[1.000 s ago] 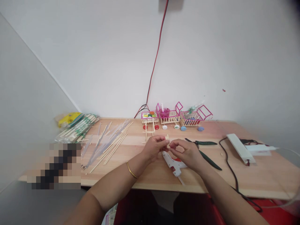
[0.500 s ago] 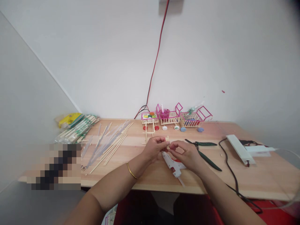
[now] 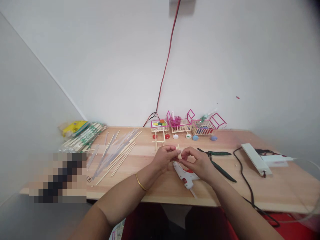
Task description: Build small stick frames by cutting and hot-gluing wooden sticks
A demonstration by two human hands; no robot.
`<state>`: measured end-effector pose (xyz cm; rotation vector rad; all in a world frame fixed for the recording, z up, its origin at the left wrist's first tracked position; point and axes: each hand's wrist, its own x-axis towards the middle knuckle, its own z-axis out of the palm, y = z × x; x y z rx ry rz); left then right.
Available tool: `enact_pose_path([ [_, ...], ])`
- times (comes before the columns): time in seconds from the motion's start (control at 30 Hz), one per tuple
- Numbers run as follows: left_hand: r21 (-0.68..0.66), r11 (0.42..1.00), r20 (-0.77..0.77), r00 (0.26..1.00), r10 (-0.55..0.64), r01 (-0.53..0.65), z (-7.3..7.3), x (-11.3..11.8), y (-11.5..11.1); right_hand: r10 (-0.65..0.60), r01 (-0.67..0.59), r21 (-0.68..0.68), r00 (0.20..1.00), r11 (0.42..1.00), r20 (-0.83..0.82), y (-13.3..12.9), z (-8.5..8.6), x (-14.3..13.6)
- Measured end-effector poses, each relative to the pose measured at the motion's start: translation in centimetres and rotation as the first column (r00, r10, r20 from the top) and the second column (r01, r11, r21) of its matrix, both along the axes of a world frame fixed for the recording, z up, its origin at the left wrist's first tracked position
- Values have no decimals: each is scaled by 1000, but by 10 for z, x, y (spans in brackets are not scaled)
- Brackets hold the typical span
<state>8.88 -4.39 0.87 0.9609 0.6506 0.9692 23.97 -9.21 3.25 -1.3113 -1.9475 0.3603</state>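
Near the middle of the table, my left hand (image 3: 165, 158) is closed on a few short wooden sticks (image 3: 178, 151), which stand nearly upright between its fingertips. My right hand (image 3: 196, 162) meets them from the right, its thumb and fingers pinched at the sticks' lower right side. Just below the hands lies a white glue gun (image 3: 184, 175) with a glue stick poking out of its rear. Behind my left hand is a small frame of wooden sticks (image 3: 160, 141).
Long sticks (image 3: 123, 155) and clear strips lie at left beside packaged sticks (image 3: 85, 136). Small pink-rimmed stick carts (image 3: 181, 126) line the wall. Green-handled pliers (image 3: 223, 171), a white power strip (image 3: 256, 159) and a black cable (image 3: 243, 173) are at right.
The short sticks have tilted slightly, and my right hand's fingers have shifted a little at their right side. The things on the table have not moved.
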Motion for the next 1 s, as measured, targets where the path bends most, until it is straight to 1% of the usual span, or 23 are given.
enact_pose_path([
  [0.2, -2, 1000, -19, 1000, -11, 11, 1, 0, 0, -10, 6, 49, 997, 999, 80, 3, -4, 1],
  [0.43, 59, 998, -44, 999, -2, 4, -1, 1, -1, -19, 15, 44, 996, 999, 92, 2, -5, 1],
  [0.5, 106, 994, -68, 998, 7, 1, 0, 0, -1, -9, 9, 12, 997, 1000, 77, 1, -2, 1],
  [0.6, 196, 981, -146, 989, 24, 5, 3, -2, -1, 59, -55, -102, 998, 993, 34, 0, 5, 3],
  [0.63, 242, 970, -182, 982, 41, 5, 4, -3, -1, 66, -63, -135, 998, 989, 12, -1, 8, 5],
  [0.7, 350, 937, -261, 962, 82, 15, 5, -5, -3, 35, -42, -166, 999, 985, -40, 0, 12, 8],
  [0.77, 450, 891, -332, 936, 113, 52, 6, -6, -5, -8, -8, -162, 995, 987, -96, 1, 16, 10],
  [0.83, 522, 848, -386, 912, 137, 93, 7, -6, -7, -6, -12, -153, 993, 988, -120, 2, 19, 11],
  [1.0, 637, 757, -464, 856, 229, 143, 7, -6, -9, 20, -25, -148, 999, 989, -32, 0, 27, 6],
])
